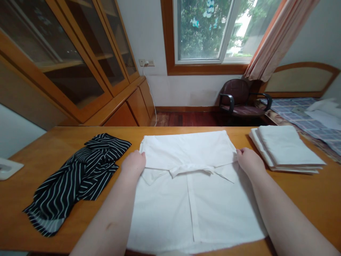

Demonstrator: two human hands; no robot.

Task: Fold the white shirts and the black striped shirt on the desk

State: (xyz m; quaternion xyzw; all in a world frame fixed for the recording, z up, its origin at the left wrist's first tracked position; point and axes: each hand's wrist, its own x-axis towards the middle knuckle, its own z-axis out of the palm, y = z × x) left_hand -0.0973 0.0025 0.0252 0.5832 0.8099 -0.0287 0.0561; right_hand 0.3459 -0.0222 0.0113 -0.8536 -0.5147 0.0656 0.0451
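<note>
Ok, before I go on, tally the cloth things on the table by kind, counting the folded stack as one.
White shirt: 1
Black-and-white striped garment: 1
Stack of folded white cloth: 1
Total: 3

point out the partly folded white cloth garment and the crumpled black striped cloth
Partly folded white cloth garment (194, 199), head view, its middle, below the fold
Crumpled black striped cloth (76, 176), head view, its middle

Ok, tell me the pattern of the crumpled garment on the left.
Black with thin white stripes; the crumpled garment shows in the head view.
</note>
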